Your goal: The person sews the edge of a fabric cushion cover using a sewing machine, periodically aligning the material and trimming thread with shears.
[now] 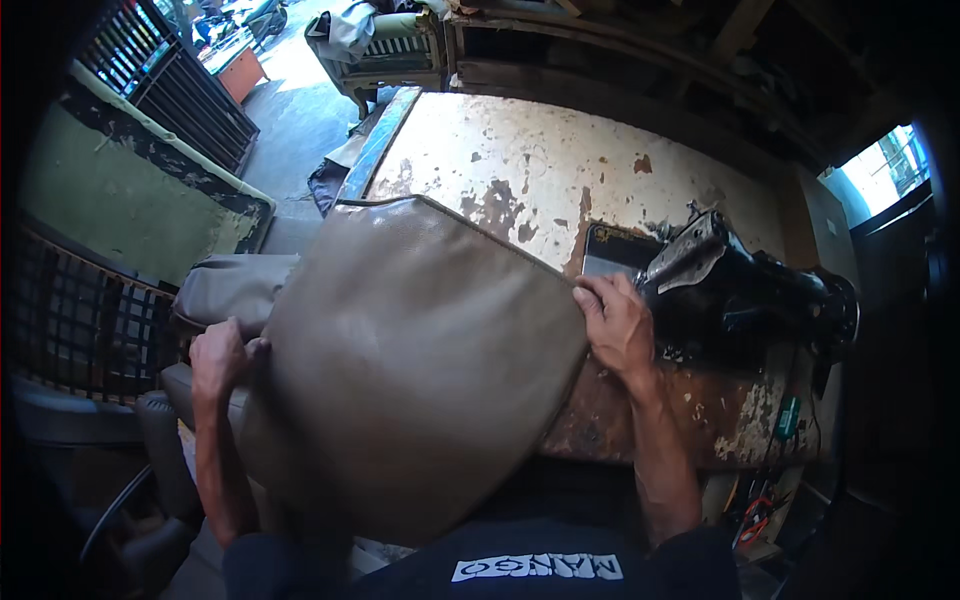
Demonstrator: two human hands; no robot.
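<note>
2 hands are flanking the brown cover [420, 340], which is lying between them, its seamed far edge slanting down to the right. My right hand [622, 328] is pinching that edge's right end, fingers closed; my left hand [220, 360] is curling at the left side, its hold impossible to tell. The right is sitting nearer the sewing machine [740, 290]. The table [480, 130] is flaking; beyond, a chair [405, 62] is standing.

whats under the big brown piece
The peeling tabletop shows past the upper right edge of the brown piece and seems to run under it. Whatever lies beneath its middle is covered and cannot be seen.
</note>
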